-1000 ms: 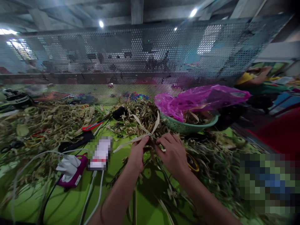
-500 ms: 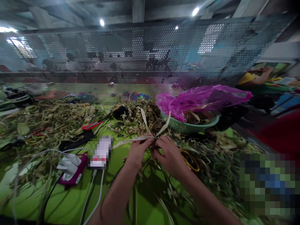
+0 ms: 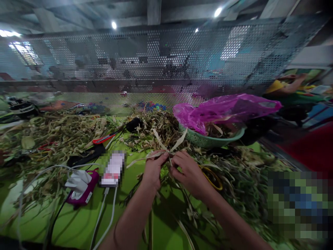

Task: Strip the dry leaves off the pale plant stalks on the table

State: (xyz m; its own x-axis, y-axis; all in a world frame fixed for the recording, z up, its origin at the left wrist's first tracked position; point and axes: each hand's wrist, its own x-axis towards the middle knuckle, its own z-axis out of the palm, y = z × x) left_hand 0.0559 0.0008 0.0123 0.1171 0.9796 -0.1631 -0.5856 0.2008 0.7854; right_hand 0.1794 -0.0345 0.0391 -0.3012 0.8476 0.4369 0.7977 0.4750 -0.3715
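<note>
Pale dried leaf strips [image 3: 180, 139] meet in a small crossing just above my fingertips, with ends fanning up and out to the left. My left hand [image 3: 154, 169] pinches the strips near that crossing, thumb on top. Close beside it, my right hand [image 3: 185, 170] is closed with bent fingers on the strips from the other side; its fingertips are partly hidden. More long strips [image 3: 185, 232] hang or lie below the hands over the green table [image 3: 163, 222]. A yellow ring-shaped thing [image 3: 213, 178] lies by my right wrist.
Piles of dried plant strips [image 3: 59, 132] cover the left and back. A green basket [image 3: 208, 140] with a magenta plastic bag [image 3: 223, 111] stands behind. An orange cutter [image 3: 104, 138], a phone [image 3: 113, 168] and a magenta power strip [image 3: 84, 194] with cables lie left. Perforated metal panel [image 3: 130, 62] behind.
Both hands stay together at the crossing, shifting very slightly. The upright strip ends sit a little lower, and the left one droops more. The whole view has moved slightly.
</note>
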